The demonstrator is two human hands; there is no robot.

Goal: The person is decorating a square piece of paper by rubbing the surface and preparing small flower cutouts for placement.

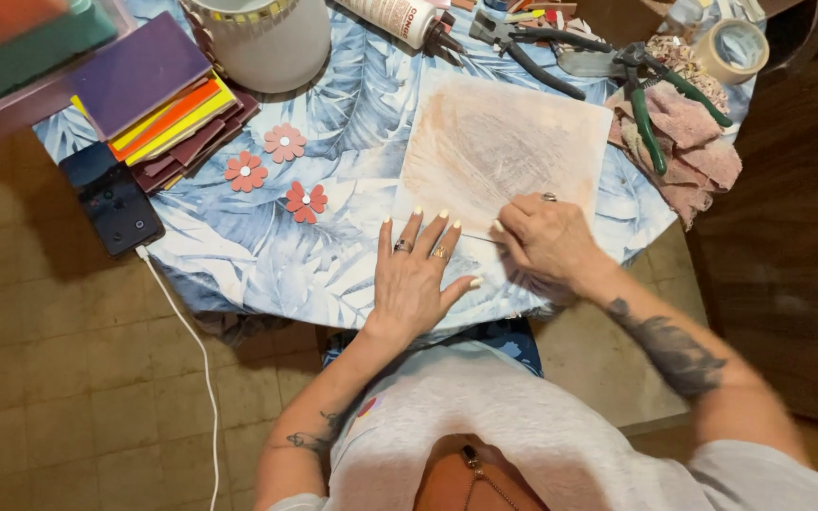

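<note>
I am looking down at a round table (239, 255) covered in a blue leaf-print cloth, and I am taking the pale board (499, 142) as my landmark. My left hand (416, 274) is lying flat with fingers spread, palm down on the cloth at the board's near left corner, fingertips just touching its edge; it is grasping nothing. My right hand (546, 241) is resting on the board's near edge with the fingers curled in; I cannot tell whether anything is pinched between them. The board itself is lying flat on the table, tilted slightly, just beyond both hands, its surface showing a faint rubbed brownish texture.

Left of the board, three flowers (278, 170) in red-pink are lying on the cloth, well apart from my hands. Further left, a stack of coloured sheets (163, 114) is sitting near the table edge, with a phone (115, 203) beside it and a white cable (196, 350) hanging down toward the floor. Beyond the board's far left corner, a white tub (262, 43) is standing. Beyond its far edge, pliers (532, 52) are lying; to its right, green-handled cutters (655, 95) are resting on a pinkish rag (698, 151), with a tape roll (731, 49) further back.
</note>
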